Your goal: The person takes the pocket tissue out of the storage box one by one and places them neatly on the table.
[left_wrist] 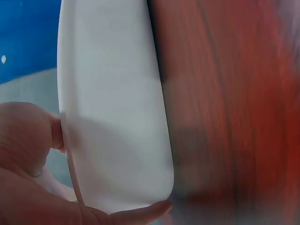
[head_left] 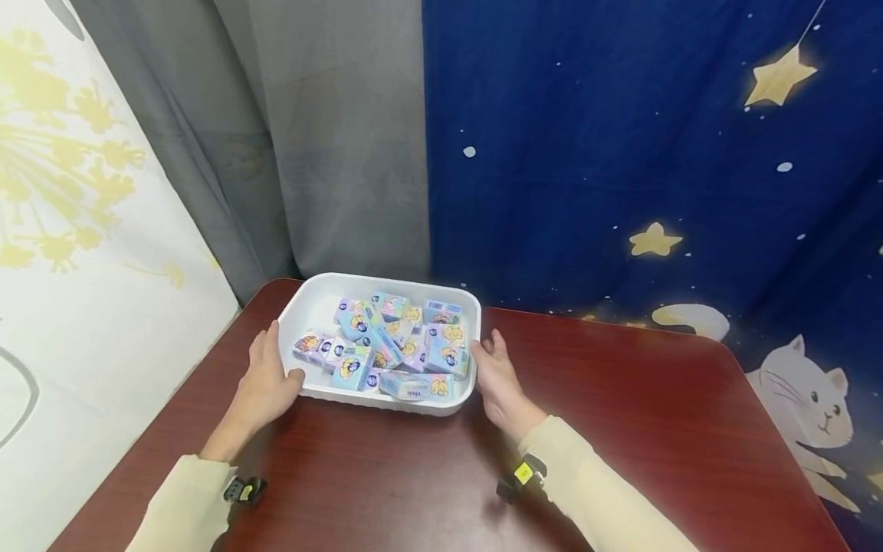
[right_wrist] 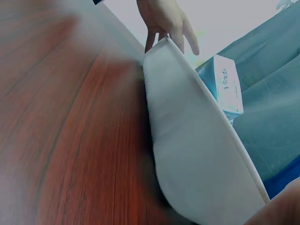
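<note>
Surroundings, head view: table and patterned hangings, clock positions taken from centre
Dark red wood-grain table [head_left: 386,475], rounded far corners, spreads across 6 o'clock; grey curtain [head_left: 345,138], in folds, at 11 o'clock, meeting blue curtain [head_left: 538,192], which runs 12 round to 4 o'clock; on the blue: yellow star on a string [head_left: 781,77] at 2, smaller star [head_left: 655,240] just short of 3, pale cat figure [head_left: 803,391] between 3 and 4, scattered white dots; white surface [head_left: 103,330] with yellow plant motif [head_left: 62,153] at 9 to 10
</note>
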`<state>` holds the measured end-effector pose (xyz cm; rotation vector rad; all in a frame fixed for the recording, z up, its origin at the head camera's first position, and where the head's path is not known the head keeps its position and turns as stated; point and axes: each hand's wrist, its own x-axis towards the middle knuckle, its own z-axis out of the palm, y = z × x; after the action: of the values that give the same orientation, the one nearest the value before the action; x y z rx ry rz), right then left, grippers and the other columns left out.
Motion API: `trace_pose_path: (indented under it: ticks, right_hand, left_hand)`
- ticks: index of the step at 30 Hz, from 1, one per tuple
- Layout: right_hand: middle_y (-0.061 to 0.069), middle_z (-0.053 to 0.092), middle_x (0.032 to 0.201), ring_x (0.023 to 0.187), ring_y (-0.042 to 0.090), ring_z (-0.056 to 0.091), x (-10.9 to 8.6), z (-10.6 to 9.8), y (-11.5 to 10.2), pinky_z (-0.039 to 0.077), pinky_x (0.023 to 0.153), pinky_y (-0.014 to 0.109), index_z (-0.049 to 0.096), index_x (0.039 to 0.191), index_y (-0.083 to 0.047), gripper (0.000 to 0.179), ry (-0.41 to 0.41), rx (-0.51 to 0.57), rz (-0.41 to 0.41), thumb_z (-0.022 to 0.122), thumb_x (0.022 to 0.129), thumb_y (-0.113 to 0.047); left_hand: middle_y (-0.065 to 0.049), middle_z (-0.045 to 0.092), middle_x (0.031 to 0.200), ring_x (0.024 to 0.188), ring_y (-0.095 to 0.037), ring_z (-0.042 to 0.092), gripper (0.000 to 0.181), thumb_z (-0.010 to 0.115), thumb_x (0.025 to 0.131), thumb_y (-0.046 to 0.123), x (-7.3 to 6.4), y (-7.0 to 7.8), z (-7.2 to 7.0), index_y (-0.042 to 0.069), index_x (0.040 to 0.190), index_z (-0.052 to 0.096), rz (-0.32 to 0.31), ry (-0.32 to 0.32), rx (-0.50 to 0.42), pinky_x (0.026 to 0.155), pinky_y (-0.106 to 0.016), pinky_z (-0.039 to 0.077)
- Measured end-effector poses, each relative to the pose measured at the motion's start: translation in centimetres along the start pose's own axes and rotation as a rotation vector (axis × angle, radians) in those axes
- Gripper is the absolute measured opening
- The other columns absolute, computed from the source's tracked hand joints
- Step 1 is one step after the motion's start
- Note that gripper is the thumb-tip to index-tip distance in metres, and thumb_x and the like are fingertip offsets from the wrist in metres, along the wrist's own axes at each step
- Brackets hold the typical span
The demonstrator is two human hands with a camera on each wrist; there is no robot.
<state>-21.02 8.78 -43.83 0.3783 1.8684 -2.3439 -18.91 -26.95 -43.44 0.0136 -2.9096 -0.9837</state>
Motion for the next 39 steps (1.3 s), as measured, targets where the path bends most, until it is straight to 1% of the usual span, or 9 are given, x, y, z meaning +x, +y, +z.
trace_pose_path:
  ticks: [6, 9, 13, 20, 26, 29, 33, 36, 39]
  right_hand:
    - [0.023, 0.019, 0.18, 0.162, 0.038, 0.026, -0.6, -1.2, -0.3, 0.02, 0.133, 0.054, 0.005, 0.176, -0.007, 0.073, 0.018, -0.055, 0.001, 0.046, 0.117, -0.013]
    - [0.021, 0.021, 0.179, 0.16, 0.038, 0.029, -1.2, -2.1, -0.5, 0.02, 0.133, 0.055, 0.006, 0.177, -0.008, 0.072, 0.022, -0.087, 0.002, 0.044, 0.116, -0.008]
    - [0.023, 0.03, 0.174, 0.15, 0.042, 0.039, -2.5, -3.5, -0.5, 0.03, 0.129, 0.057, 0.009, 0.177, -0.01, 0.075, -0.007, -0.128, -0.013, 0.042, 0.111, 0.001]
    - [0.025, 0.04, 0.164, 0.141, 0.043, 0.047, -4.8, -6.6, -0.5, 0.038, 0.121, 0.058, 0.011, 0.176, -0.006, 0.084, -0.05, -0.211, -0.032, 0.04, 0.1, 0.014]
    - [0.027, 0.045, 0.159, 0.134, 0.042, 0.052, -6.8, -9.0, -0.6, 0.045, 0.111, 0.051, 0.015, 0.175, -0.006, 0.092, -0.094, -0.237, -0.046, 0.04, 0.091, 0.021]
    - [0.027, 0.039, 0.165, 0.139, 0.043, 0.048, -7.7, -10.2, -0.8, 0.043, 0.113, 0.054, 0.014, 0.175, -0.005, 0.092, -0.105, -0.264, -0.027, 0.042, 0.091, 0.02]
    - [0.026, 0.018, 0.178, 0.15, 0.046, 0.037, -8.4, -11.6, -1.0, 0.038, 0.117, 0.061, 0.009, 0.175, -0.003, 0.091, -0.112, -0.31, 0.003, 0.045, 0.094, 0.018]
    - [0.027, 0.008, 0.18, 0.147, 0.048, 0.042, -9.0, -12.6, -1.2, 0.047, 0.109, 0.063, 0.007, 0.175, -0.002, 0.091, -0.105, -0.339, 0.028, 0.046, 0.095, 0.016]
    - [0.027, 0.007, 0.18, 0.137, 0.047, 0.052, -9.7, -13.4, -1.3, 0.057, 0.095, 0.06, 0.007, 0.175, -0.004, 0.092, -0.096, -0.348, 0.056, 0.047, 0.095, 0.016]
  left_hand:
    - [-0.045, 0.005, 0.17, 0.147, -0.069, 0.03, 0.095, 0.063, 0.099, 0.008, -1.8, 1.1, 0.9, -0.014, 0.168, 0.001, 0.043, -0.019, 0.0, 0.105, -0.088, 0.036]
    - [-0.045, 0.006, 0.17, 0.143, -0.069, 0.036, 0.095, 0.064, 0.098, 0.008, -2.9, 1.8, 1.3, -0.014, 0.168, 0.003, 0.062, -0.017, 0.0, 0.102, -0.087, 0.04]
    - [-0.044, 0.008, 0.169, 0.135, -0.068, 0.046, 0.095, 0.067, 0.097, 0.007, -4.3, 2.9, 1.8, -0.014, 0.167, 0.007, 0.079, -0.011, 0.002, 0.099, -0.083, 0.045]
    - [-0.038, 0.008, 0.173, 0.123, -0.066, 0.057, 0.105, 0.075, 0.095, 0.014, -6.7, 4.8, 2.3, -0.008, 0.171, 0.005, 0.029, -0.086, -0.001, 0.099, -0.078, 0.049]
    - [-0.029, 0.015, 0.174, 0.119, -0.052, 0.063, 0.117, 0.085, 0.091, 0.022, -8.4, 5.9, 2.5, 0.001, 0.174, 0.005, 0.018, -0.144, -0.001, 0.097, -0.07, 0.054]
    - [-0.026, 0.021, 0.172, 0.116, -0.043, 0.065, 0.122, 0.09, 0.087, 0.023, -9.0, 6.3, 2.4, 0.003, 0.174, 0.007, 0.034, -0.162, -0.009, 0.093, -0.063, 0.058]
    - [-0.024, 0.028, 0.17, 0.117, -0.039, 0.066, 0.124, 0.093, 0.085, 0.023, -9.4, 6.6, 2.3, 0.006, 0.175, 0.011, 0.055, -0.18, -0.027, 0.093, -0.057, 0.059]
    - [-0.022, 0.032, 0.169, 0.119, -0.038, 0.065, 0.121, 0.092, 0.086, 0.023, -9.6, 6.9, 2.3, 0.009, 0.176, 0.013, 0.067, -0.185, -0.051, 0.096, -0.056, 0.058]
    - [-0.021, 0.034, 0.168, 0.121, -0.037, 0.065, 0.118, 0.091, 0.087, 0.025, -9.5, 7.2, 2.3, 0.009, 0.175, 0.015, 0.077, -0.195, -0.077, 0.099, -0.056, 0.057]
